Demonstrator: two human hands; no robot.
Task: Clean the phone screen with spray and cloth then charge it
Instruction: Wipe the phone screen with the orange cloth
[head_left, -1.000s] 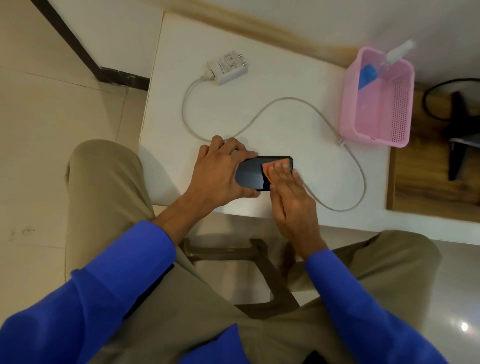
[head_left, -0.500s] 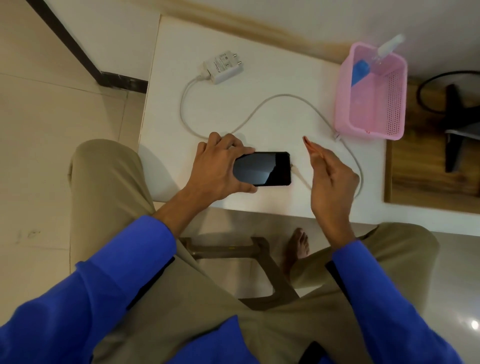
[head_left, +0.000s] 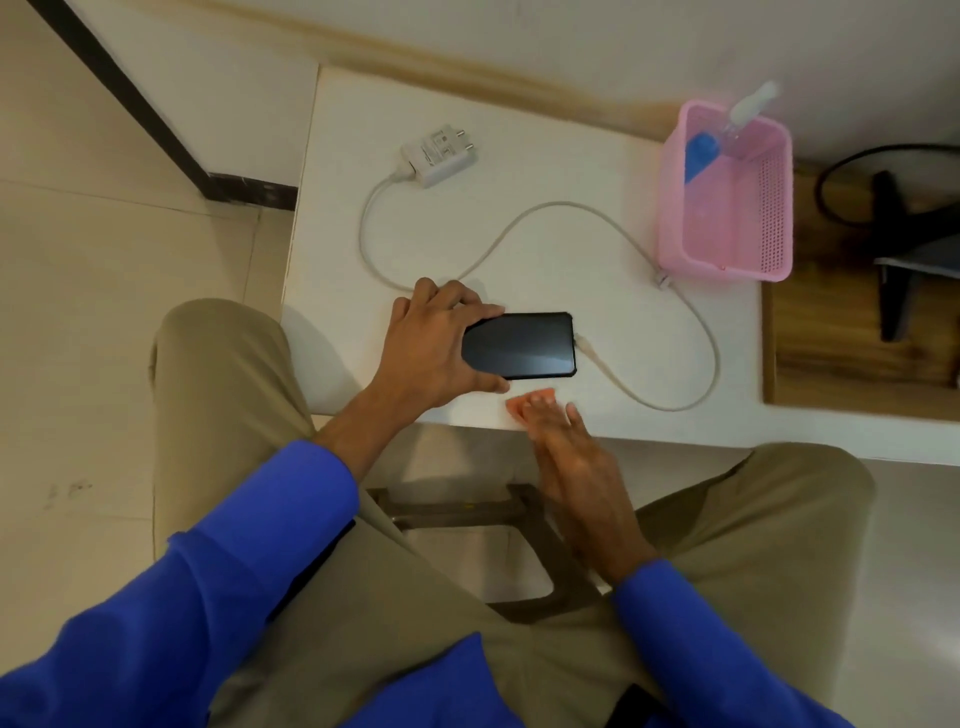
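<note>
Nearest are the blue sleeves (head_left: 249, 561) and tan trousers (head_left: 395, 634) of a seated person, with a dark stool frame (head_left: 540, 525) showing between the knees. The right hand (head_left: 576, 467) reaches over the near edge of the white desk (head_left: 519, 156); its fingers lie straight and flat on a small orange cloth (head_left: 522, 404), pressing it to the desk just this side of the phone, so that grip is relaxed and clasps nothing. The left hand (head_left: 431, 353) has its grip closed round the left end of the phone (head_left: 524, 344), thumb on the near edge and fingers over the far edge. The phone lies flat, lengthwise across the desk, its screen dark. At its right end sits the plug of a white cable (head_left: 711, 364); whether it is fully seated cannot be told. The cable loops right, then back across the desk to the white charger (head_left: 441, 155), which lies on its side near the far left corner. At the far right stands a pink basket (head_left: 774, 228), with a spray bottle (head_left: 727, 130) leaning in its far corner. Right of the desk is a wooden surface (head_left: 841, 364) with a black cord (head_left: 841, 171).
</note>
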